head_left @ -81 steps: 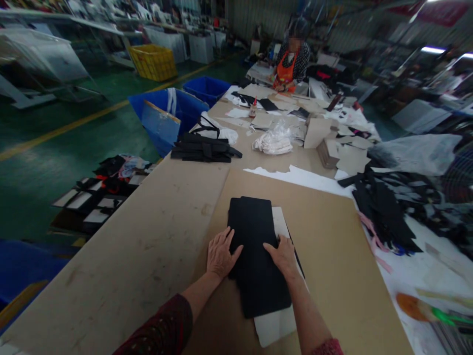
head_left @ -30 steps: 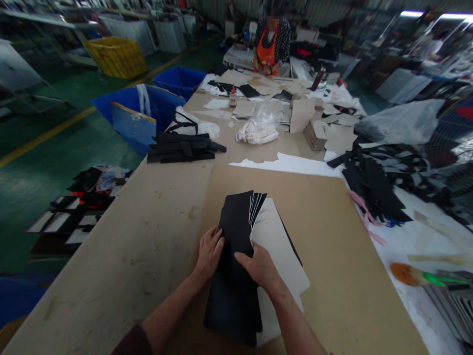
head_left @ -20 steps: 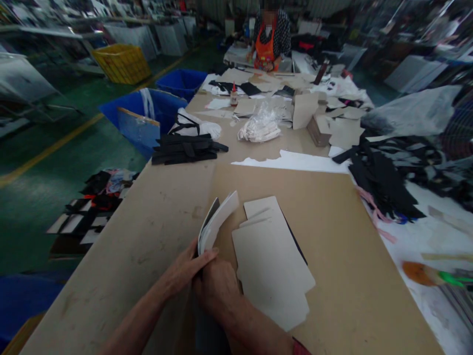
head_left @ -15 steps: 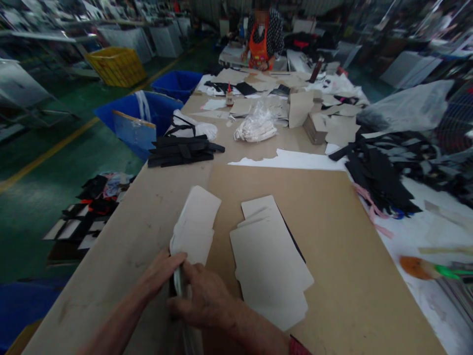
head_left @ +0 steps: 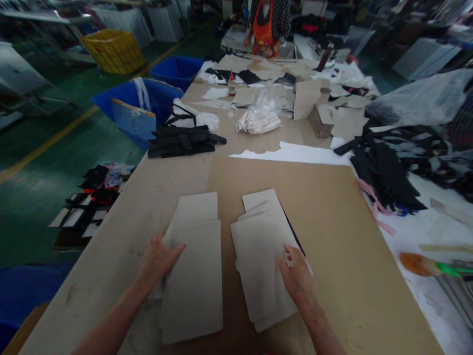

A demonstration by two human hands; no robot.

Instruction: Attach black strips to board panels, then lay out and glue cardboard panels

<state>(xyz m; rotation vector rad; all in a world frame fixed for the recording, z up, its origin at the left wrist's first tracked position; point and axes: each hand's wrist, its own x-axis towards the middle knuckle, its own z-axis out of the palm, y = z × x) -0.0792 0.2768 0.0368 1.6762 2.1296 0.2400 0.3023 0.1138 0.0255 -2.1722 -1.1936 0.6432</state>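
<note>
**Table (head_left: 177, 180) bears two pale stacks**

A brown sheet (head_left: 328, 212) lies on its near part. There, the left stack (head_left: 195, 276) sits just beside the staggered right stack (head_left: 254, 246). The left hand (head_left: 157, 261) meets the left stack's left edge, the right hand (head_left: 298, 278) the other's right side; both hands' fingers are apart.

The cards (head_left: 195, 276) are pale grey, the board (head_left: 340, 231) brown, the strips (head_left: 181, 140) black, the bins (head_left: 105, 101) blue, the basket (head_left: 116, 52) yellow, the floor (head_left: 25, 207) green with a yellow line (head_left: 48, 144), the apron (head_left: 263, 33) mostly orange, and the shirt (head_left: 281, 22) black with white dots.
</note>
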